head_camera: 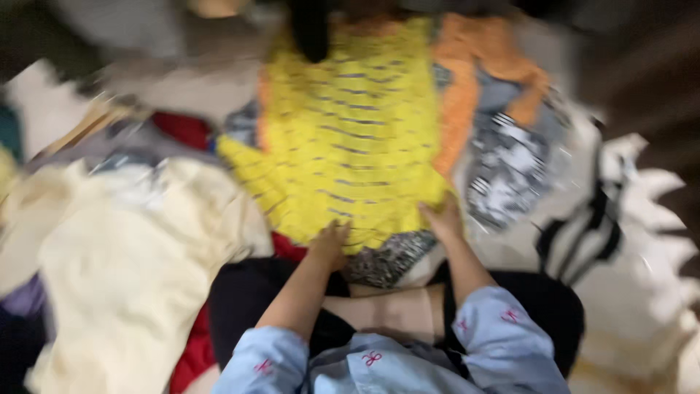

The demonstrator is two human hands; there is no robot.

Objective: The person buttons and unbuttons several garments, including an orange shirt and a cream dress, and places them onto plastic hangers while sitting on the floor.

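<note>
The picture is blurred by motion. The yellow patterned garment (350, 138) lies spread flat in the middle, reaching toward 12 o'clock from both hands. The left hand (329, 244) rests on its near hem at about 7 o'clock of the cloth, the fingers bent onto the edge. The right hand (443, 219) presses the hem at 5 o'clock. Whether the hands pinch the fabric, I cannot tell. A cream cloth (138, 255) lies at 9 o'clock and an orange garment (474, 66) at 1 o'clock.
</note>
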